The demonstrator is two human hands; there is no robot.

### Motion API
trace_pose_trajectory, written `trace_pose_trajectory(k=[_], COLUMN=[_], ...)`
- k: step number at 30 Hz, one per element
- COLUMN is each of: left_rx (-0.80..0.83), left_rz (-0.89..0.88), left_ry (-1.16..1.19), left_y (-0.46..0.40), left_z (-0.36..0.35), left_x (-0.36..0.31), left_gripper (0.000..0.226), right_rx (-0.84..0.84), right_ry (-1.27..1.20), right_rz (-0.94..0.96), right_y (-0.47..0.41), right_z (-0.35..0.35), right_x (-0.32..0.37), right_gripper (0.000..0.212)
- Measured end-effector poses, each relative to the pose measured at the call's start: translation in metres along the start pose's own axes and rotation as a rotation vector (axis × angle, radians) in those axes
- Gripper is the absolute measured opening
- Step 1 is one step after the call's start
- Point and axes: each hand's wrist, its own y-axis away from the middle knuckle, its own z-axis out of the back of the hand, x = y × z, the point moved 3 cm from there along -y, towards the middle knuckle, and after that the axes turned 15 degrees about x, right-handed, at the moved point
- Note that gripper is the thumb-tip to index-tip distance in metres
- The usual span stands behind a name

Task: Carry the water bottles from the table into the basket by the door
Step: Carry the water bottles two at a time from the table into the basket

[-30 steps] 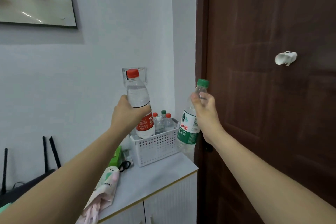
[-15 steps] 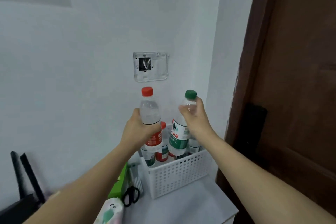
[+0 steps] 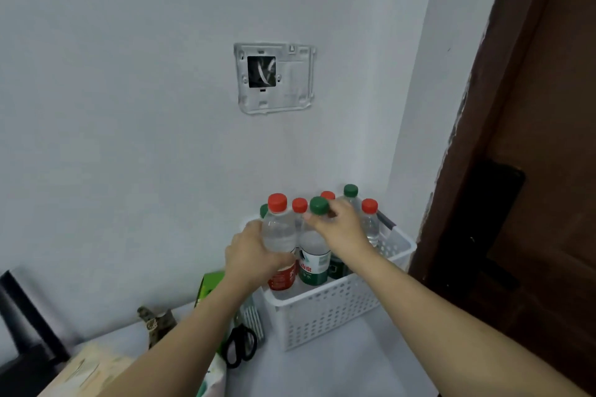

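A white perforated basket (image 3: 325, 313) stands on a pale cabinet top beside the brown door. My left hand (image 3: 253, 255) grips a red-capped bottle (image 3: 280, 235) by its body, its base down inside the basket. My right hand (image 3: 338, 227) holds a green-capped bottle (image 3: 314, 255) at the neck, also lowered into the basket, next to the red-capped one. Several more red- and green-capped bottles (image 3: 369, 222) stand behind them in the basket, partly hidden by my hands.
Black scissors (image 3: 240, 346) lie left of the basket, beside a green box (image 3: 209, 284) and a comb-like item. The dark door (image 3: 532, 171) rises at the right. A wall plate (image 3: 274, 77) hangs above. A patterned bag (image 3: 93, 371) lies at the lower left.
Both hands have come down with their bottles, from above the basket to inside it. The view has moved closer and tilted down.
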Motion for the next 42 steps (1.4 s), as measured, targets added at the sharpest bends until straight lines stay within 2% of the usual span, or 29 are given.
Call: trace_pose_trajectory(k=[2,9,15,20,24,28,33,38,42], left_rx=[-0.026,-0.077,-0.097,-0.162,-0.152,-0.138,-0.096,-0.046,-0.032], left_rz=[0.015,-0.048,-0.021,-0.023,-0.026,-0.023,-0.011,0.011,0.016], left_ry=[-0.050,-0.196,-0.295,-0.281,-0.253,-0.230,-0.302,-0.341,-0.393], left_y=[-0.005,-0.011,-0.016,-0.013,-0.012,-0.013,-0.013,-0.009,0.000], left_z=[-0.004,-0.017,-0.022,-0.022,-0.023,-0.023,-0.022,-0.020,-0.015], left_x=[0.004,0.006,0.011,0.009,0.011,0.011,0.010,0.006,0.000], left_gripper=[0.076,0.068,0.070,0.056,0.051,0.054,0.063,0.068,0.064], right_rx=[0.003,0.062,0.065,0.066,0.071,0.068,0.064,0.071,0.066], right_ry=[0.070,0.278,0.260,0.244,0.243,0.227,0.210,0.221,0.188], right_rz=[-0.012,-0.029,-0.023,-0.015,-0.007,-0.003,-0.007,-0.009,-0.015], right_y=[-0.006,-0.007,-0.007,-0.006,-0.004,-0.001,0.007,0.020,0.035], right_z=[0.001,0.001,-0.008,-0.011,-0.012,-0.015,-0.017,-0.013,-0.003], right_x=[0.000,0.000,-0.010,-0.014,-0.015,-0.018,-0.016,-0.010,0.000], right_gripper=[0.020,0.029,0.037,0.037,0.037,0.041,0.052,0.055,0.061])
